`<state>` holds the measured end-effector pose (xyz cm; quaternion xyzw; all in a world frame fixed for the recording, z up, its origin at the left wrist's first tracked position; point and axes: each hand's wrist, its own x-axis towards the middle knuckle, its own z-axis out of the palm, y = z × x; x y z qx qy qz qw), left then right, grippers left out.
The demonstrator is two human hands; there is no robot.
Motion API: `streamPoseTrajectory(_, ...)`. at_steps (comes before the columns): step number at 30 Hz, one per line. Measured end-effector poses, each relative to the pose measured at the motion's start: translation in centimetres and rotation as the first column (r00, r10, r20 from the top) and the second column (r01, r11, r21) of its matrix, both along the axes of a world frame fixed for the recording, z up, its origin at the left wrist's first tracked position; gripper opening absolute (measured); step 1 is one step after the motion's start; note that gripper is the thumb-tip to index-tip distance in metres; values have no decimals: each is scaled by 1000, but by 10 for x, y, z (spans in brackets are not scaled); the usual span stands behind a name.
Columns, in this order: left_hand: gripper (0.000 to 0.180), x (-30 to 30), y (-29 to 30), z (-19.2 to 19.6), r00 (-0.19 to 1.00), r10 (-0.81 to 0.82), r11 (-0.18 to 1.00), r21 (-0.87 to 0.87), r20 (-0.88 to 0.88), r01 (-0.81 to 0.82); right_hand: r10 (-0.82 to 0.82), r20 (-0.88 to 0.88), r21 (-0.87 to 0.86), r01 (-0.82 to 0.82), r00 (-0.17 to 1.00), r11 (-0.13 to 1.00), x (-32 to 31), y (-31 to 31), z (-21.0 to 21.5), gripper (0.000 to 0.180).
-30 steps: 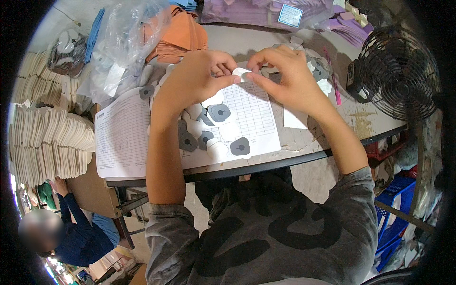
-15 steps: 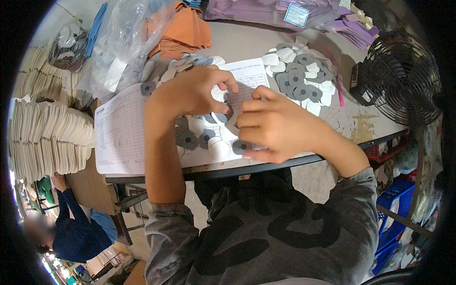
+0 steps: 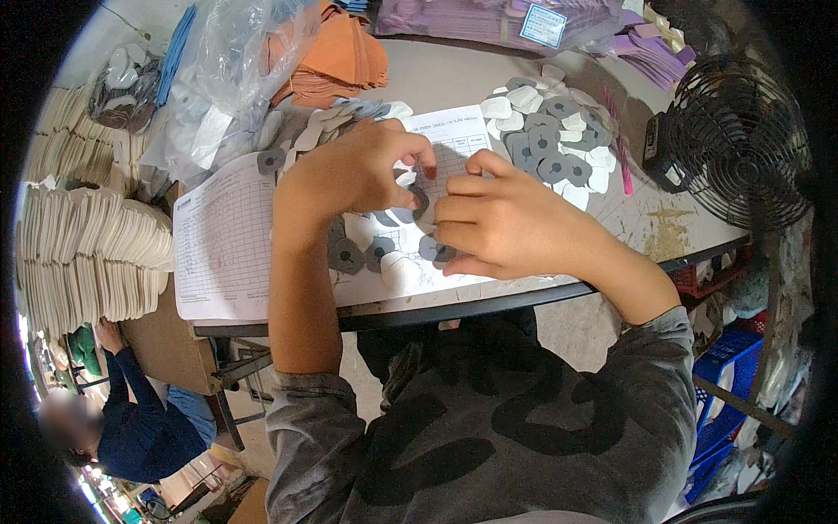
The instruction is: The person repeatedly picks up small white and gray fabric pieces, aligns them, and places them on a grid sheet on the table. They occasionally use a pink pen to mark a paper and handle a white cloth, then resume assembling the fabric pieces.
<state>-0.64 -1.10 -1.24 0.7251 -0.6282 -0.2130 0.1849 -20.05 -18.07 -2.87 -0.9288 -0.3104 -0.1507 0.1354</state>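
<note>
Small flat cut pieces, grey ones with a notched hole and plain white ones, lie loosely on a printed sheet before me. My left hand (image 3: pixel 362 166) arches over them, its thumb and index finger bent and well apart. Beside its thumb tip is a dark grey piece (image 3: pixel 420 203). To the right, my right hand (image 3: pixel 511 223) has its fingers curled, with a grey piece (image 3: pixel 433 250) at the thumb and fingertips, partly hidden. A white piece (image 3: pixel 399 272) and another grey piece (image 3: pixel 381 254) rest near the table's front edge.
A larger heap of grey and white pieces (image 3: pixel 546 144) is at the right, next to a pink strip (image 3: pixel 626 170) and a black fan (image 3: pixel 742 144). Orange sheets (image 3: pixel 340 57), plastic bags (image 3: pixel 227 96) and purple bundles (image 3: pixel 489 19) line the back. A person (image 3: pixel 144 419) works at left.
My right hand has moved slightly up and away from the table's front edge, and the grey piece at its thumb has shifted the same way. The left hand has barely moved.
</note>
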Motion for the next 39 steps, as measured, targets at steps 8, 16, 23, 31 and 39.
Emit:
streamPoseTrajectory(8,26,-2,-2,6,1000,-1,999,40,5,1,-67,-107,-22,65,992,998,-1,1,-2,30)
streamPoseTrajectory(16,28,1,-2,6,1000,9,1000,-8,-25,-10,-48,-87,-56,43,995,997,4,-3,-3,27)
streamPoseTrajectory(23,41,-15,11,7,984,70,995,61,166,-81,-13,-88,-40,9,996,999,-1,2,-1,21)
streamPoseTrajectory(31,39,-13,9,7,988,92,993,56,121,-99,-13,-192,64,25,981,998,4,-5,-7,22)
streamPoseTrajectory(39,38,-7,10,9,995,84,996,34,52,-86,-102,-169,103,121,980,987,6,-4,-11,29)
